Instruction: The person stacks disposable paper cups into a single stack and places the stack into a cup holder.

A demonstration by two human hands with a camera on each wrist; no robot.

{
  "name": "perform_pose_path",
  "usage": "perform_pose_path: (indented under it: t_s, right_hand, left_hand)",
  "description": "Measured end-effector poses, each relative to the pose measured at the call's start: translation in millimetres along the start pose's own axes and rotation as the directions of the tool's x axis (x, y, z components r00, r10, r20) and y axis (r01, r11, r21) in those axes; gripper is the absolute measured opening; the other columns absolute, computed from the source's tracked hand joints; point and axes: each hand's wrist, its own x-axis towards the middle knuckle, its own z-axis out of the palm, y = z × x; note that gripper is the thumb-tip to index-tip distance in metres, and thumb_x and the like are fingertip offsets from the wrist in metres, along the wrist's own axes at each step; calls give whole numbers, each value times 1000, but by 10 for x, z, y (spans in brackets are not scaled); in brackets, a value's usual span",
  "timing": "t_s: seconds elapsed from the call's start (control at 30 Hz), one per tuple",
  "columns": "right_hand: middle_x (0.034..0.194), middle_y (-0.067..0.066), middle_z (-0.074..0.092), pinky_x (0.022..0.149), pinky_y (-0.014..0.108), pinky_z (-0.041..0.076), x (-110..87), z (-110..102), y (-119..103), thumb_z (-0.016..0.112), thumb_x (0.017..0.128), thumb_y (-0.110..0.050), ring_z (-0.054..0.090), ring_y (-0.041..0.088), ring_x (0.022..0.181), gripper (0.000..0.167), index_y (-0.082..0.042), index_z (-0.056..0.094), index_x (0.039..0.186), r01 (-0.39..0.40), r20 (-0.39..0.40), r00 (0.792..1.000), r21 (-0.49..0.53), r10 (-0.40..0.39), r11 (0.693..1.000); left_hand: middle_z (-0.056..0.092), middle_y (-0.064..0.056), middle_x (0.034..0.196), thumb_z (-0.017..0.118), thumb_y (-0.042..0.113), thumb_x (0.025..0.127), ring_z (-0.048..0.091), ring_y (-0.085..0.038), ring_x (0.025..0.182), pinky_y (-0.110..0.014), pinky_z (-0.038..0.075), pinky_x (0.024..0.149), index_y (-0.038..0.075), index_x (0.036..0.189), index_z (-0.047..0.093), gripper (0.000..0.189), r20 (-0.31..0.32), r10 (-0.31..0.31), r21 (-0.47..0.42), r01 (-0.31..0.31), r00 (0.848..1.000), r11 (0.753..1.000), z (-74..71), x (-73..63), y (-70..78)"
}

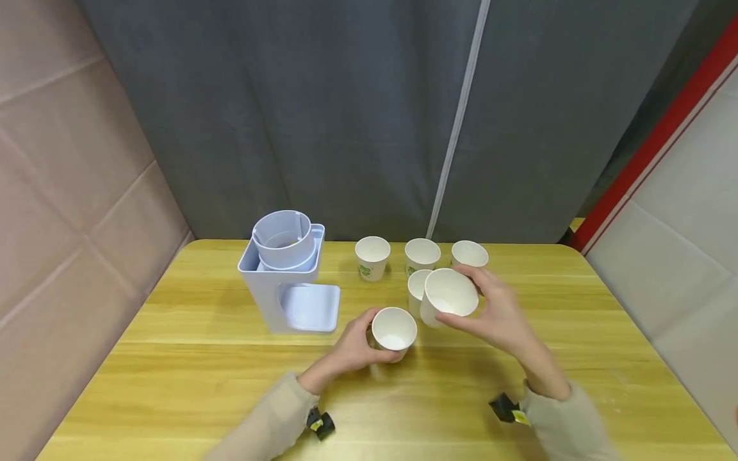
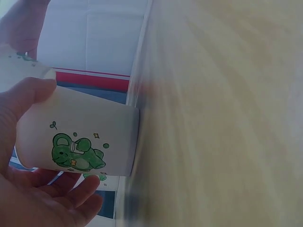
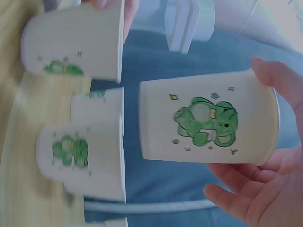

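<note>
My left hand point(image 1: 359, 346) grips a white paper cup point(image 1: 394, 329) near its rim, thumb on the near side. In the left wrist view this cup point(image 2: 90, 127) shows a green bear print, its base right at the tabletop. My right hand point(image 1: 497, 314) holds another white paper cup point(image 1: 450, 293) tilted, raised above the table. That cup point(image 3: 208, 118) carries a green bear too, seen in the right wrist view. Behind it a standing cup point(image 1: 416, 296) is partly covered. Three more cups, the left point(image 1: 372, 257), the middle point(image 1: 423, 255) and the right point(image 1: 469, 253), stand upright in a back row.
A pale blue plastic holder point(image 1: 262, 291) stands at the left, with a round container point(image 1: 282, 240) in its top and a flat tray point(image 1: 312, 307) at its side. A grey curtain point(image 1: 323, 128) hangs behind the wooden table point(image 1: 173, 384). Light panels flank both sides.
</note>
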Motion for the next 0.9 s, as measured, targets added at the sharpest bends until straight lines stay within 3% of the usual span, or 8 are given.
perform_pose_path:
  t_s: [0.27,0.57,0.9]
  right_hand:
    - [105,-2,61,70,23,46,89,184,-143,90,57,-19,54,12,89,70,-6,58,118,38,15,999,80,-39,996]
    - [111,5,61,71,27,48,129,373,-201,88,59,-23,56,15,91,70,-3,57,119,100,86,990,121,-111,988]
    - [113,8,60,74,31,50,62,590,-145,88,60,-25,56,19,96,72,-2,56,119,52,156,985,118,-70,992]
  left_hand:
    - [61,-10,113,85,16,63,57,-23,101,-36,46,89,-2,123,52,71,13,-13,-21,14,1000,1000,-7,-1,24]
    - [62,-9,112,85,16,64,58,-21,98,-32,47,85,-1,123,52,69,9,0,-22,0,1000,1000,-14,1,29]
    - [60,-10,115,84,17,65,56,-22,102,-34,47,87,0,124,51,69,19,-11,-26,12,1000,1000,-13,-10,12]
